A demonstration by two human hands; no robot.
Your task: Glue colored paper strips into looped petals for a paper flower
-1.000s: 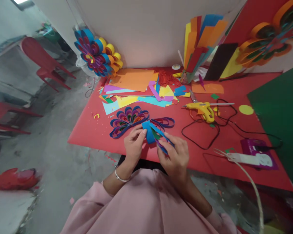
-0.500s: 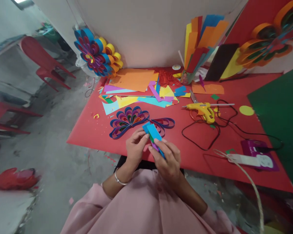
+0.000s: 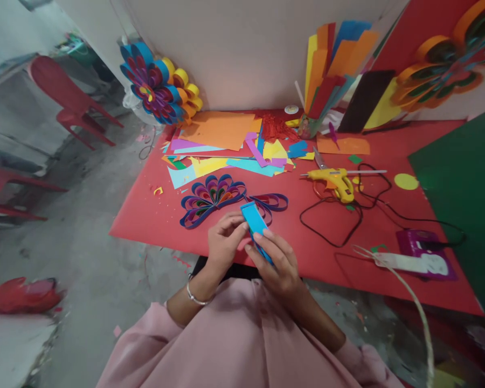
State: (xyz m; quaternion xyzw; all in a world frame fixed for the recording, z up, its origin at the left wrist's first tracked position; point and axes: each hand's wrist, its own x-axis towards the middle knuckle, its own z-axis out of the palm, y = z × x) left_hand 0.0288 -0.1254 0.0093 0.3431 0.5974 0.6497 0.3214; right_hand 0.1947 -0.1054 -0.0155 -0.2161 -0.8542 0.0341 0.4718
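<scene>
A folded blue paper strip (image 3: 254,217) is held between my hands over the table's front edge. My right hand (image 3: 278,260) grips its lower right side, fingers across the top face. With thumb and fingers pinched at its left edge, my left hand (image 3: 225,240) steadies the far end. Just beyond my hands lies a half flower of looped paper strips (image 3: 214,198), blue outside with purple, red and green inside. A smaller looped paper piece (image 3: 269,201) lies to its right, partly hidden by the blue strip.
A yellow glue gun (image 3: 333,180) with a black cord lies right of centre, beside scissors (image 3: 318,158). Paper sheets and scraps (image 3: 222,131) cover the back. A purple box (image 3: 418,245) stands at right. Paper strips (image 3: 335,64) stand in a jar. A finished paper flower (image 3: 149,89) leans at back left.
The blue strip's folds have come together at the far end; the green and purple layers that showed inside are now covered. My hands have barely moved.
</scene>
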